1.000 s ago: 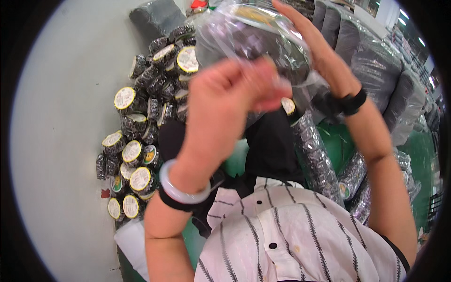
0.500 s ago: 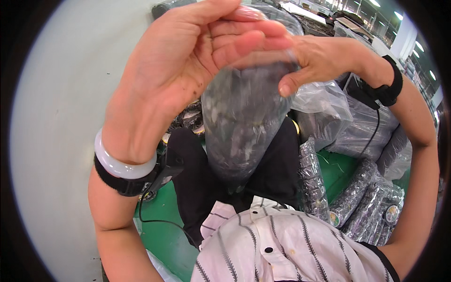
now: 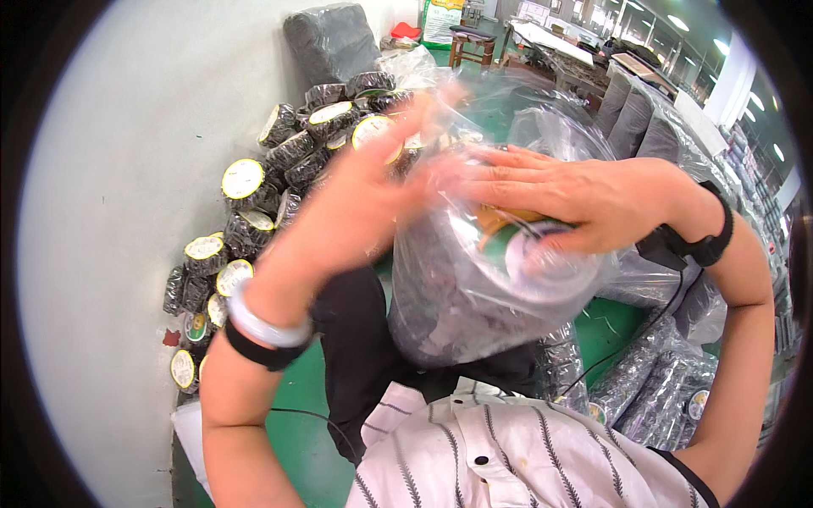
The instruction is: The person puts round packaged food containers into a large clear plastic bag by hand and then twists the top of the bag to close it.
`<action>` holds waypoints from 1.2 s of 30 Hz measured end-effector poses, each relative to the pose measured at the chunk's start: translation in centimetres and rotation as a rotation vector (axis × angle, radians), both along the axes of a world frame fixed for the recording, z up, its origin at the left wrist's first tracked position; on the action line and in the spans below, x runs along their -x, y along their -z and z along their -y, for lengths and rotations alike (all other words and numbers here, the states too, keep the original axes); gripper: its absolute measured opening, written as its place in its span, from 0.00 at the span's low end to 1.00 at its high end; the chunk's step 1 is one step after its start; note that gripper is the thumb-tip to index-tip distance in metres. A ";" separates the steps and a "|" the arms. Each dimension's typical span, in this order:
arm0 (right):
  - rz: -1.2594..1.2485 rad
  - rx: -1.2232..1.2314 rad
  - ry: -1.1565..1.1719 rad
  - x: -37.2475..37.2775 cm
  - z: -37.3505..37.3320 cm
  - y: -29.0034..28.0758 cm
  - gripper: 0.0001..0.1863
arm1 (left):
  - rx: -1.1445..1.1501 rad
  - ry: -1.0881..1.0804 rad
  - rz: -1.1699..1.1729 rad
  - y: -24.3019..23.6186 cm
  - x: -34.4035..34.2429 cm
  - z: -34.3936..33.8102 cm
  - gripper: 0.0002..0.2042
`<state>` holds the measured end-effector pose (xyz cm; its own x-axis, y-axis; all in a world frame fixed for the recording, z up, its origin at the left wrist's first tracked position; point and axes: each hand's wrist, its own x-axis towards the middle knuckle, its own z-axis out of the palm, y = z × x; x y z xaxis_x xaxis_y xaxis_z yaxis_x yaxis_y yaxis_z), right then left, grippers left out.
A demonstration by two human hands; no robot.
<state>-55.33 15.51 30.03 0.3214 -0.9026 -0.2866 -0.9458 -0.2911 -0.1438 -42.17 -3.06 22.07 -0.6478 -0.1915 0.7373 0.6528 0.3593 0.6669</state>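
Since half a second ago our clear bag [image 3: 483,300] has tipped over our knees [image 3: 356,334]: dark contents [image 3: 436,317] inside, round labelled end [image 3: 504,241] now facing up. Right hand [image 3: 550,199]: open, fingers nearly straight across the bag. Left hand [image 3: 385,182]: blurred at its upper side, can't tell its grip. Bag could slide if neither hand pinches it; a hard tug could tear it.

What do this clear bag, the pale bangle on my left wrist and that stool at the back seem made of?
The clear bag looks like thin, glossy plastic film: see-through, creased, with bright highlights. The bangle looks smooth and evenly pale, so stone, glass or plastic are possible. The stool is probably wood, going by its brown legs; its dark seat's material is unclear.
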 end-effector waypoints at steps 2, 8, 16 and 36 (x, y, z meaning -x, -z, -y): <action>0.132 -0.150 0.079 -1.2 -0.4 -0.6 0.38 | 0.120 -0.004 -0.010 0.6 0.5 -3.2 0.12; 0.138 -0.188 0.044 -3.0 1.4 5.0 0.41 | -0.255 0.327 -0.182 0.4 -0.9 -1.3 0.19; 0.131 0.040 0.086 -3.1 1.5 7.5 0.36 | -0.386 0.006 0.020 4.7 -0.5 -3.6 0.13; 1.970 1.106 1.007 -1.5 -1.9 12.2 0.23 | 1.216 -0.340 0.324 5.8 5.9 -9.3 0.05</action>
<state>-53.85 17.43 17.84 -0.8907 -0.4354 0.1308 0.1706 -0.5868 -0.7916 -48.07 6.20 16.29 -0.8790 0.2956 0.3741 0.2824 0.9550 -0.0909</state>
